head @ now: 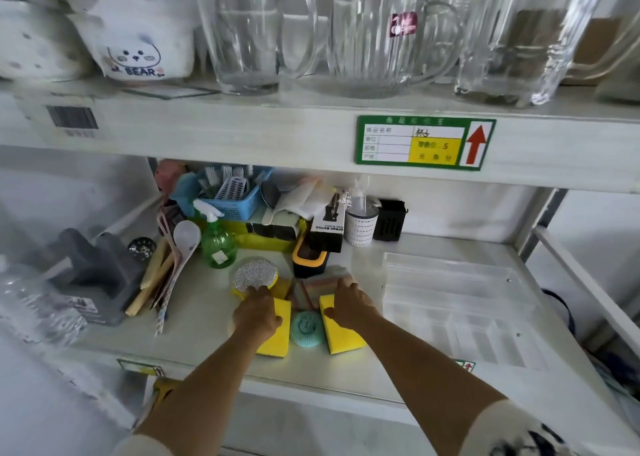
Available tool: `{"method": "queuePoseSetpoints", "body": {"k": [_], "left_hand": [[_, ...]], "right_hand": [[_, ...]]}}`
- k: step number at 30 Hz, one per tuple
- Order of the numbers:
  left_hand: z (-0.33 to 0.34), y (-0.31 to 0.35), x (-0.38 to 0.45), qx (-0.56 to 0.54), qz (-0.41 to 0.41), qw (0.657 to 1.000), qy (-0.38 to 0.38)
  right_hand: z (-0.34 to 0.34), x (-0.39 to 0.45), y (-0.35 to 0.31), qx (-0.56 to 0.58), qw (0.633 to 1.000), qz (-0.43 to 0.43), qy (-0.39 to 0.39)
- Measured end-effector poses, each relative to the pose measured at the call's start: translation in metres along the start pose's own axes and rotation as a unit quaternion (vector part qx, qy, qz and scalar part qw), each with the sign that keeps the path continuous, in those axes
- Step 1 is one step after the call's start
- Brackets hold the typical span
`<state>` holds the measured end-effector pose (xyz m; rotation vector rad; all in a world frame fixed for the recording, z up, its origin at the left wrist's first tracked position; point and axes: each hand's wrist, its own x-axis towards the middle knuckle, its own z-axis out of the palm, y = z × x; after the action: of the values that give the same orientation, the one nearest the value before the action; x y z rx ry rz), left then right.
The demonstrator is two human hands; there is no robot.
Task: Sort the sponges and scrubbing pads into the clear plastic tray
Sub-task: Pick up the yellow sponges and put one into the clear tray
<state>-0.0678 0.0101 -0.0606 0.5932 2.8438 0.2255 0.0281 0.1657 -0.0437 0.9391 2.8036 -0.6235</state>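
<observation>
- Sponges and scrubbing pads lie bunched near the middle of the lower shelf [221, 348], all of them outside the clear plastic tray [460, 303], which sits on the same shelf to their right with its divided compartments holding none of them.
- Left hand [257, 313] lies palm-down on the left yellow sponge [280, 334]; its fingers reach forward to the round silver scrubbing pad [255, 276], but I cannot tell whether they close on either.
- Right hand [349, 305] presses flat on the right yellow sponge [343, 334], thumb at the sponge's inner edge and fingertips up at the striped pad stack [329, 277]; a firm grasp cannot be told here either.
- Between the two yellow sponges sits a teal mesh scrubber [305, 329], touched by neither hand.
- Behind the silver pad stands a green spray bottle [217, 244], and just right of it a black and orange brush [308, 260].
- Farther back are a blue basket [239, 192] of brushes, a boxed spray bottle [329, 225] and a white perforated cup [360, 227].
- At the left lean a white spoon [185, 237] and wooden utensils beside a grey holder [100, 275].
- On the upper shelf stand glass pitchers [374, 36], with a green price label [424, 143] on its front edge.
</observation>
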Motion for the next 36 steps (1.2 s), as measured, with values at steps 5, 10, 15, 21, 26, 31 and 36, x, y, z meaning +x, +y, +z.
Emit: {"method": "queuePoseSetpoints", "body": {"k": [5,10,15,21,26,31,36], "left_hand": [[-0.002,-0.001,0.001,-0.008,0.013,1.000,-0.008],[-0.010,0.001,-0.001,-0.044,0.028,0.999,-0.006],[-0.027,0.015,-0.008,-0.117,0.033,0.992,0.035],[-0.049,0.058,-0.024,-0.189,0.059,0.976,0.087],[-0.051,0.101,-0.042,-0.217,0.107,0.966,0.089],[-0.039,0.138,-0.061,-0.184,0.151,0.969,0.064],[-0.024,0.167,-0.080,-0.195,0.149,0.968,0.055]], "right_hand": [[-0.002,0.000,0.001,-0.001,1.000,0.003,0.012],[-0.008,-0.005,0.006,-0.007,1.000,-0.005,0.016],[-0.038,-0.013,0.013,0.003,1.000,-0.024,0.006],[-0.083,-0.034,0.030,0.016,0.996,-0.028,0.080],[-0.103,-0.058,0.055,-0.023,0.991,-0.012,0.128],[-0.109,-0.075,0.081,-0.056,0.985,0.017,0.165],[-0.099,-0.085,0.096,-0.031,0.986,0.041,0.159]]}}
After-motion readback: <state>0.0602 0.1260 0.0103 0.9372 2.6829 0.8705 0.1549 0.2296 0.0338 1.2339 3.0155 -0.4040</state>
